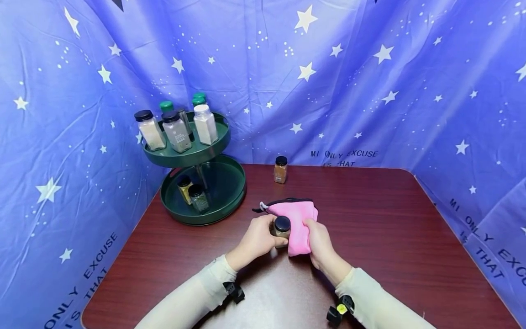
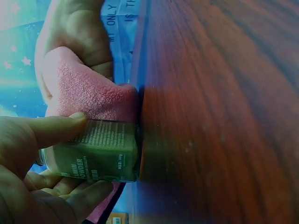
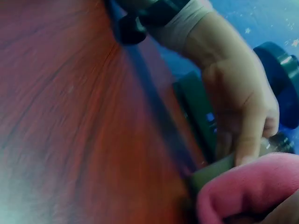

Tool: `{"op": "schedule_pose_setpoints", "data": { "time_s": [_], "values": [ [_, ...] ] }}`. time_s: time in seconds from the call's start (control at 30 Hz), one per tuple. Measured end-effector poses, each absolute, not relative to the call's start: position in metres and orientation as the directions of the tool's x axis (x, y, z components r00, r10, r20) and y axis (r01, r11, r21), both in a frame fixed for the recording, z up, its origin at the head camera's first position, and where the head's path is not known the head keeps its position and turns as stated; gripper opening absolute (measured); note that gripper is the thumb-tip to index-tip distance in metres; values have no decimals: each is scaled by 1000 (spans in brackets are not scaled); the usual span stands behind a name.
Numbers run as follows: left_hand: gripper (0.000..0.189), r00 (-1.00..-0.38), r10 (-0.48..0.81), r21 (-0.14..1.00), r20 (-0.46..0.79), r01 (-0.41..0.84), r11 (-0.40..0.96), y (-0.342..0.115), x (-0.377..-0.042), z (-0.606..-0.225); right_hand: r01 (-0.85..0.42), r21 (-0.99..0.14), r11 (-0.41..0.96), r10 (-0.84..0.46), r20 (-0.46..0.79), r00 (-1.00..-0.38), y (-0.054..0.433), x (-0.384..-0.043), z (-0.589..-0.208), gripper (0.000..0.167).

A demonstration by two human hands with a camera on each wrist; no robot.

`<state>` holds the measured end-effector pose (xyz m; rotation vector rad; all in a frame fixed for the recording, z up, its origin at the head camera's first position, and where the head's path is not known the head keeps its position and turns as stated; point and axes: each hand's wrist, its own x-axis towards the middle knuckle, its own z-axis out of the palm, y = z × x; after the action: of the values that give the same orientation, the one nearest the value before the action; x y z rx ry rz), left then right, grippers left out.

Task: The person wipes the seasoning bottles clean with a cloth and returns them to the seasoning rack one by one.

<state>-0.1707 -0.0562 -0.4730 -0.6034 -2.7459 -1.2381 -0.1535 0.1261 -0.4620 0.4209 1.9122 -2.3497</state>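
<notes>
The left hand (image 1: 256, 240) grips an upright, clear, black-lidded square jar (image 1: 281, 229) (printed "POWDER"); the right hand (image 1: 322, 241) pinches a folded pink plush cloth (image 1: 299, 228) against its three-o'clock side. Beyond, at ten o'clock, stands a round green two-tier rack (image 1: 223, 183).

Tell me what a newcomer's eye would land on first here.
First comes the bright pink cloth, which the right hand grips against the cumin powder jar in the left hand, near the middle of the table. Next is the green two-tier tray stand at the back left, with spice jars on both tiers. Behind hangs a blue curtain printed with white stars.
</notes>
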Motion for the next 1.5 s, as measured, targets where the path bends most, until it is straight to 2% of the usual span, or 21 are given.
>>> {"op": "schedule_pose_setpoints", "data": {
  "time_s": [0.2,0.33,0.53,0.73,0.87,1.13,1.3,1.5],
  "values": [
    [36,-919,327,714,222,381,588,-56,-172,-472,197,-938,-285,80,-228,-970,133,-160,-431,17],
    [36,-924,322,728,206,365,580,-56,-172,-473,171,-926,-336,59,-202,-978,135,-158,-416,21],
    [36,-929,316,720,194,354,597,-56,-170,-474,140,-915,-379,121,-199,-973,129,-149,-439,23],
    [37,-924,317,717,213,368,592,-57,-170,-474,181,-943,-279,158,-231,-960,123,-145,-465,23],
    [37,-923,321,709,213,372,599,-57,-170,-474,202,-938,-283,122,-244,-962,125,-148,-457,21],
    [37,-927,320,713,197,359,602,-58,-169,-471,185,-904,-384,50,-221,-974,139,-152,-419,18],
    [38,-924,337,702,181,361,614,-58,-170,-469,201,-908,-368,4,-218,-976,147,-157,-418,17],
    [46,-896,418,696,153,398,598,-61,-176,-465,191,-909,-370,15,-211,-977,152,-160,-422,20]
  ]
}}
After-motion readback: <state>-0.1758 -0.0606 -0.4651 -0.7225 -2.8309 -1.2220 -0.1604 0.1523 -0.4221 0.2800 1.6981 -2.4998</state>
